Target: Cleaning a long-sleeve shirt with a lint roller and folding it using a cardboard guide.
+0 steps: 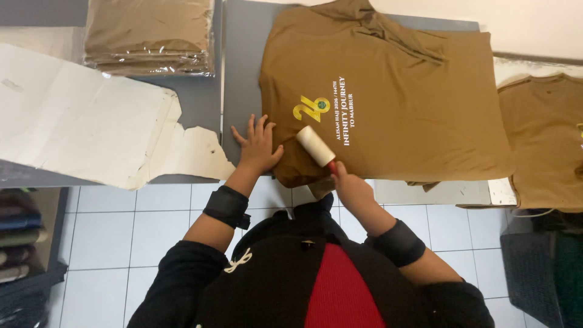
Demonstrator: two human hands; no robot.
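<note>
While left hand (pixel 258 146) pins shirt (pixel 388 103) edge, lint roller (pixel 315 146) rolls nearby.

White tiled floor (pixel 121 225), grey worktable (pixel 240 73), dark shelf of folded cloth (pixel 24 237) at left

**Two Arms Reaching Forward**

The left hand (pixel 258 146) lies flat with the palm down. Its fingers are spread wide and point away from the body. The right hand (pixel 349 185) is curled tight into a fist, as if gripping something. Both arms stretch out in front of the chest. Each forearm is bare, with a black band near the wrist. Black sleeves cover the upper arms.
</note>
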